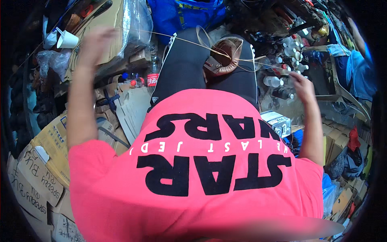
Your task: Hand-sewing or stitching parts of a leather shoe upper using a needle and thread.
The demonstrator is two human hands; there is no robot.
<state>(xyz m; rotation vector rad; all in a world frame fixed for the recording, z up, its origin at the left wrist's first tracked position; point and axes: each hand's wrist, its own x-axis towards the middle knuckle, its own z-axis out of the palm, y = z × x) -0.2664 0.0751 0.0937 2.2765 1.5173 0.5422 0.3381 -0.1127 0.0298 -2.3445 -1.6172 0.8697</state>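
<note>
A brown leather shoe [220, 69] with pale stitching rests between my knees, its opening facing up. A strap loop [203, 37] rises beside it. From the shoe a pale thread [169, 37] stretches taut to both sides. My left hand [96, 43], raised at the far left, is smeared by motion; the thread runs straight to its fingers, which seem closed on it. Out to the right, my right hand [303, 86] has its fingers pinched on the thread's other length. Both hands are well apart from the shoe.
Several small bottles [293, 50] crowd the right side, near a small box [276, 123]. A white cup [67, 39], a red-labelled bottle [153, 72] and flattened cardboard [50, 177] lie at left. A blue bag [187, 16] stands ahead. Another person's blue sleeve [362, 72] shows far right.
</note>
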